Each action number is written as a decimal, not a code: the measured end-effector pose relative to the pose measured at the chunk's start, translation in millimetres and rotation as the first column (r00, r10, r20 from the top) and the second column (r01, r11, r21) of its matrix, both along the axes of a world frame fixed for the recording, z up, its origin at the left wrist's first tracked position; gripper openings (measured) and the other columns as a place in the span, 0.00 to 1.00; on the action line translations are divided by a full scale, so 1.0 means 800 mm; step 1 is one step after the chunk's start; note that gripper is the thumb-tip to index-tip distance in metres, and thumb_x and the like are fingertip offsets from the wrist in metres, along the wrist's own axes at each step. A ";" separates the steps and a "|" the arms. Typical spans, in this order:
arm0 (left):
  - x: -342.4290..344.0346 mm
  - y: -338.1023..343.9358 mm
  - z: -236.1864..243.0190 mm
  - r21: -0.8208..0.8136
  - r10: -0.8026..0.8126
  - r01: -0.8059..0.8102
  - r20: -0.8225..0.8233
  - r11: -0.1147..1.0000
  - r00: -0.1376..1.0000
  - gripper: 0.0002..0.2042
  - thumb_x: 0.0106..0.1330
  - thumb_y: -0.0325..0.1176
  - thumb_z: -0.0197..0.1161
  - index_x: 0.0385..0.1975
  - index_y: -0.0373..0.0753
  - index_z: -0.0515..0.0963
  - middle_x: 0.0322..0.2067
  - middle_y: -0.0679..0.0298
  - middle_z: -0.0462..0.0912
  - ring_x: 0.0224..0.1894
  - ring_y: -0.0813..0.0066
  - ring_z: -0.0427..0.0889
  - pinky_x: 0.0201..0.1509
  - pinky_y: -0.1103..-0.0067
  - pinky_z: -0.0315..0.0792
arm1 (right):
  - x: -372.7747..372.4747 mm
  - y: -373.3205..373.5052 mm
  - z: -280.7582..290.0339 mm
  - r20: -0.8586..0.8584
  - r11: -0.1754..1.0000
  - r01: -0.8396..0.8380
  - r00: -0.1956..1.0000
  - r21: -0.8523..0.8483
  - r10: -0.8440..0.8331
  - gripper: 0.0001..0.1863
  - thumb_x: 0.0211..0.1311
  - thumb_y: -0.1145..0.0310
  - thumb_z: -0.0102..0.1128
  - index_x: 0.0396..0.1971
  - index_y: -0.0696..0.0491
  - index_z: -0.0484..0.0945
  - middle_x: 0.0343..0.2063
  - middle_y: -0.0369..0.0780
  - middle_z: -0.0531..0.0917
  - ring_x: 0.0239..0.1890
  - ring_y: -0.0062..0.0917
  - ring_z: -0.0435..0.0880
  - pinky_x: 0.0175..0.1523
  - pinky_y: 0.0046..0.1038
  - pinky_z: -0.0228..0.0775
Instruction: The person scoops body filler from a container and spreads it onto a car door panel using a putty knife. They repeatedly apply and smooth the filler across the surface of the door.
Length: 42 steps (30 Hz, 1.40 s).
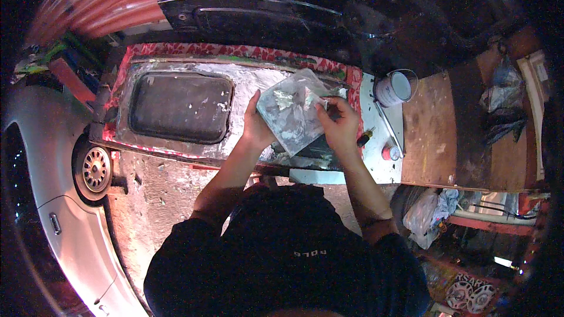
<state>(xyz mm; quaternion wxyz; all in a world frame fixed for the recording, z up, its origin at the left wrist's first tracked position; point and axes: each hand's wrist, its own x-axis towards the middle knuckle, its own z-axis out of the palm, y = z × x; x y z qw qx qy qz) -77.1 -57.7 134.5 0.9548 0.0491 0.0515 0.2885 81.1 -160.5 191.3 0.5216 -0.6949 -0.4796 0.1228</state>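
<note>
My left hand (257,124) grips the left edge of a flat, square, greyish translucent sheet (288,132), smeared with whitish paste (294,98). At the sheet's right corner, my right hand (341,124) has its fingers pinched together. What they hold is too small to make out. Both hands are above a worn vehicle panel (252,76), which lies flat with white patches on its surface. A dark rounded-rectangle section (181,107) fills its left part. Red and white patterned cloth (235,50) shows around the panel's edge.
Right of the panel, a pale board (376,161) bears a paint can (392,89) with a wire handle and a small red-and-white tin (390,152). Brown wood (429,129) continues rightward. A silver car (64,199) stands left; a dark vehicle body (264,17) closes off the far side.
</note>
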 end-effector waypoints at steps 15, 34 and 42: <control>-0.020 0.010 -0.019 0.151 -0.038 0.044 -0.044 0.988 0.998 0.43 0.63 0.69 0.39 0.66 0.35 0.55 0.63 0.53 0.63 0.65 0.54 0.63 0.68 0.58 0.53 | 0.039 -0.008 -0.026 -0.271 0.999 0.005 0.963 -0.043 -0.016 0.14 0.52 0.69 0.69 0.36 0.61 0.80 0.26 0.35 0.82 0.27 0.15 0.75 0.34 0.20 0.69; 0.007 -0.027 -0.021 -0.141 0.003 -0.016 -0.098 0.990 0.995 0.21 0.67 0.43 0.50 0.57 0.39 0.68 0.57 0.55 0.72 0.59 0.57 0.70 0.67 0.59 0.60 | 0.009 -0.032 -0.017 0.369 0.993 0.015 0.928 0.114 -0.056 0.08 0.50 0.74 0.67 0.32 0.56 0.80 0.35 0.40 0.85 0.38 0.28 0.83 0.45 0.27 0.71; 0.018 -0.040 -0.005 -0.141 0.045 -0.072 -0.182 0.987 0.982 0.23 0.69 0.42 0.43 0.59 0.34 0.63 0.56 0.55 0.72 0.60 0.60 0.70 0.66 0.62 0.61 | 0.003 -0.032 -0.020 0.410 0.988 -0.053 0.912 0.148 -0.013 0.10 0.44 0.78 0.65 0.31 0.54 0.81 0.39 0.39 0.85 0.45 0.32 0.81 0.50 0.30 0.69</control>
